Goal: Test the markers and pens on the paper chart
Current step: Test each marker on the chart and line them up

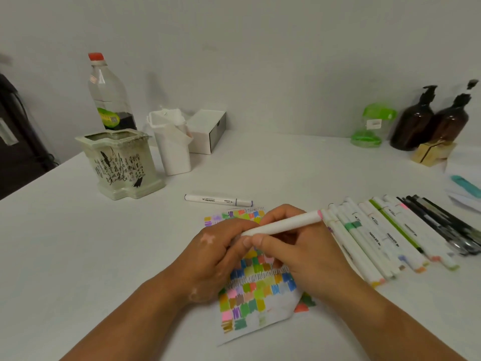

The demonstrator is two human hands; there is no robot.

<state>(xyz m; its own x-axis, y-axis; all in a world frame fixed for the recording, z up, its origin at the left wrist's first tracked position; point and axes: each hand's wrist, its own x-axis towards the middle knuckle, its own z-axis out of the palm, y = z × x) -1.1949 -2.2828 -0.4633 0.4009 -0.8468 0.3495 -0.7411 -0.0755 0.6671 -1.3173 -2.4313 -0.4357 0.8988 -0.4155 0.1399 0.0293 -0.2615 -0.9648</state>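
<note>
The paper chart lies on the white table, covered with small coloured swatches and black scribble lines. My right hand grips a white marker with a pink band at its far end, lying nearly level over the chart. My left hand curls round the marker's near end, which it hides. A row of white markers and several dark pens lies to the right. One more white marker lies alone beyond the chart.
A ceramic pot, a clear bottle with a red cap, a white holder and a white box stand at the back left. Two brown pump bottles and a green container stand at the back right.
</note>
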